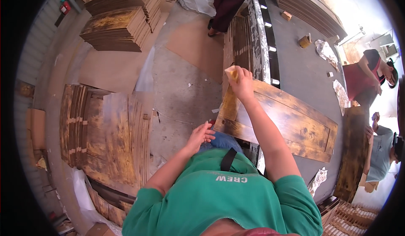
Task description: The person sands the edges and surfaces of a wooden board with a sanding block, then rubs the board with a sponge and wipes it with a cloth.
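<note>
My right hand (241,85) is closed around a small cream sponge (230,72) with yellow-brown stain on it. It is over the far left corner of a framed wooden door panel (291,120), mottled with brown stain and lying slantwise across the table edge. My left hand (200,137) hangs beside the panel's near left corner, its fingers loosely apart and holding nothing I can see. A small red thing (212,122) shows just behind those fingers; its kind is unclear.
Stacked panels (105,134) stand at left, with more piles (114,25) beyond. A dark worktable (295,59) on my right bears crumpled paper (327,52) and a can (304,41). Two people work at its far side, near another panel (352,151). Someone's dark-clothed legs (228,4) are ahead.
</note>
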Tool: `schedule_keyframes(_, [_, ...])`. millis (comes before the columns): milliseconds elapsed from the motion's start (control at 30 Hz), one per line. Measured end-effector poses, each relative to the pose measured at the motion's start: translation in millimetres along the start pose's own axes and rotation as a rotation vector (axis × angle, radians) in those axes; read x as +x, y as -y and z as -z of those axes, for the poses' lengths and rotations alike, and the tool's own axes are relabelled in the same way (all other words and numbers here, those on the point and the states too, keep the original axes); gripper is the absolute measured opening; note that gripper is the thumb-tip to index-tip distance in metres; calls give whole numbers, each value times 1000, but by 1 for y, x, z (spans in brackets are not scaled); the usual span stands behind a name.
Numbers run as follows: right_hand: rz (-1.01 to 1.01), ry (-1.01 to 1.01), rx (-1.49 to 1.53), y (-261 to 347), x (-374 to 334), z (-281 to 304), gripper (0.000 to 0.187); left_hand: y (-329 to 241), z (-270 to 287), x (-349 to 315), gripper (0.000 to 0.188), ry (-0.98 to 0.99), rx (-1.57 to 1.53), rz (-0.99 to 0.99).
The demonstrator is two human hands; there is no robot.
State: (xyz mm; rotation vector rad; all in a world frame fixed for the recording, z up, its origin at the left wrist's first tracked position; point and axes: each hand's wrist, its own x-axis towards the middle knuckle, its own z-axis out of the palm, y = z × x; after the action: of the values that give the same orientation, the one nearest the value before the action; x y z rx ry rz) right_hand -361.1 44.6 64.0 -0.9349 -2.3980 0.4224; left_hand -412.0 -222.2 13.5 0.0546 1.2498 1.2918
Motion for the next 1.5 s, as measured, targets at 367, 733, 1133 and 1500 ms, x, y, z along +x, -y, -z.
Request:
schedule_keyframes(367, [-257,-256,-217,-71,-101,128,45,7,30,12,55,-90,-98,-37])
schedule_keyframes(733, [-1030,-800,182,-85,-312,215,65,-46,58,33,39,-306,236,-183])
schedule_keyframes(1133, [-1216,-1326,562,-71,-477,239,61,-39,-104,-5,50,221,1322,-881])
schedule_keyframes(1500, [-1000,-1336,914,-108,-449,256,58,40,-179,8,93,432,2195,-1275])
